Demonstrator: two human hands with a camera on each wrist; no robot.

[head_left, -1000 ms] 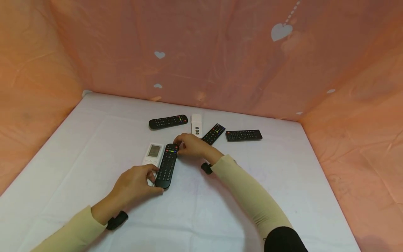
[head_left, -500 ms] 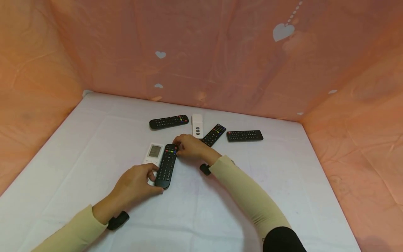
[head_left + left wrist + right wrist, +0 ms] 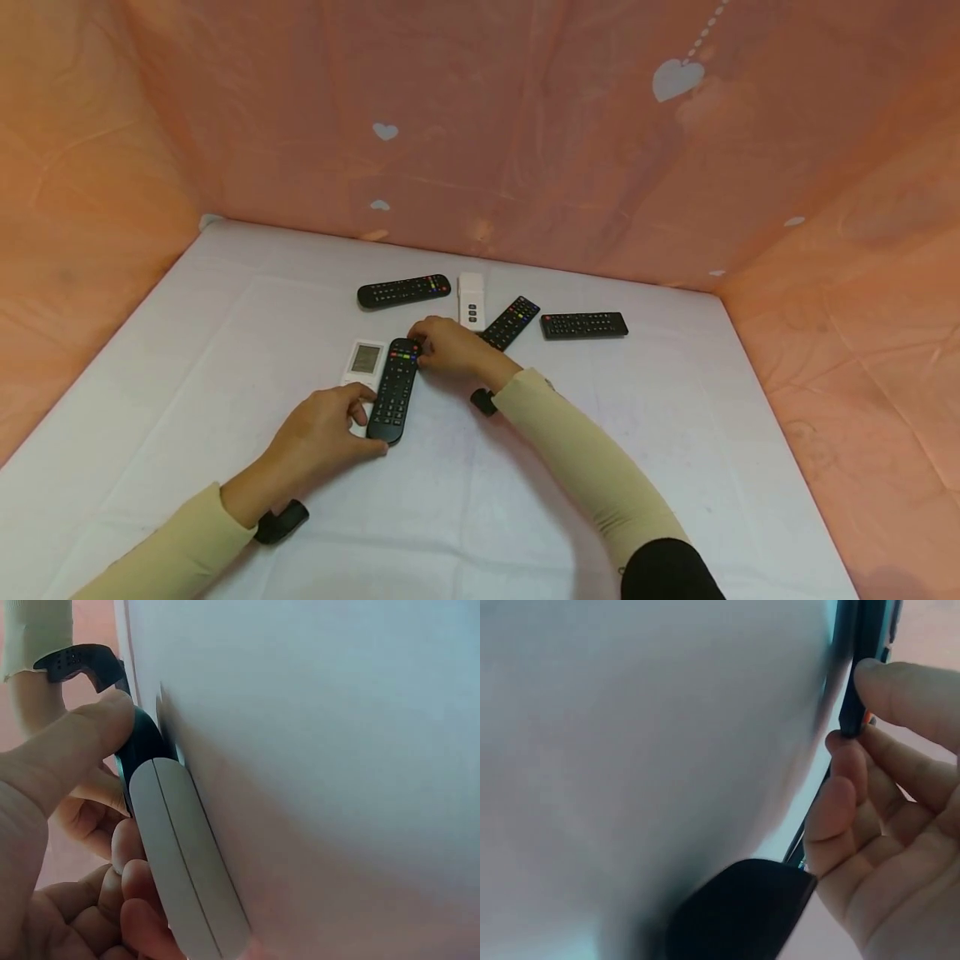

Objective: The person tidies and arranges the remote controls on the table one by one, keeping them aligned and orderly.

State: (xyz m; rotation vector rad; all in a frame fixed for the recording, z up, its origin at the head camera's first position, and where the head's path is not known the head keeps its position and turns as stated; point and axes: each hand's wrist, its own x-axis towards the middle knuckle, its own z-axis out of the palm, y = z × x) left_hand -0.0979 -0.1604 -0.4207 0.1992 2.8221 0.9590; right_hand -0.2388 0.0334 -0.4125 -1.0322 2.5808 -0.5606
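Note:
A black remote control (image 3: pixel 395 392) with coloured buttons near its top lies beside a white remote control with a small screen (image 3: pixel 366 360), whose lower part is partly hidden. My left hand (image 3: pixel 318 429) has its thumb at the black remote's near end, and its curled fingers are at the white remote's side. In the left wrist view, the thumb touches the black remote (image 3: pixel 139 739) and fingertips meet the white remote (image 3: pixel 184 855). My right hand (image 3: pixel 453 348) pinches the far end of the black remote between thumb and fingers, seen close in the right wrist view (image 3: pixel 900 780).
Behind lie a black remote (image 3: pixel 403 292), a white remote with a few buttons (image 3: pixel 472 302), a slanted black remote (image 3: pixel 512 322) partly covered by my right hand, and another black remote (image 3: pixel 584 325). An orange curtain (image 3: pixel 480 133) surrounds the white tabletop (image 3: pixel 465 500).
The black remote and both hands have shifted slightly left and away from me. The black remote stays next to the white one with the screen. The remotes behind keep their places.

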